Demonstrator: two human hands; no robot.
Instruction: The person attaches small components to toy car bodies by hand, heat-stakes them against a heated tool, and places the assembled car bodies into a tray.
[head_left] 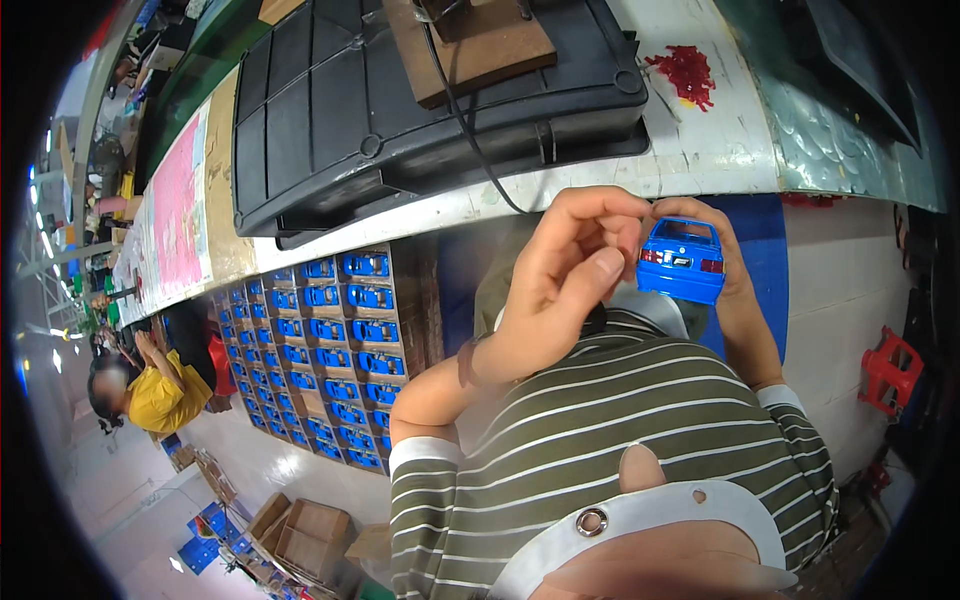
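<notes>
A blue toy car [682,262] is held up in front of my chest, its rear end with red lights and a rear window facing the view. My right hand [737,262] grips it from the right side, fingers wrapped behind it. Close against the car's left edge is my left hand [565,270]. Its index finger reaches to the car's upper corner, while the thumb and other fingers curl together. Whether a small part sits between those fingertips is hidden.
A large black plastic crate [440,140] rests on the white bench [715,150], bearing a brown board [480,60] with a cable. A compartmented box [330,345] of blue car bodies stands left. Beyond are a person in yellow [170,392] and, at right, a red stool [890,370].
</notes>
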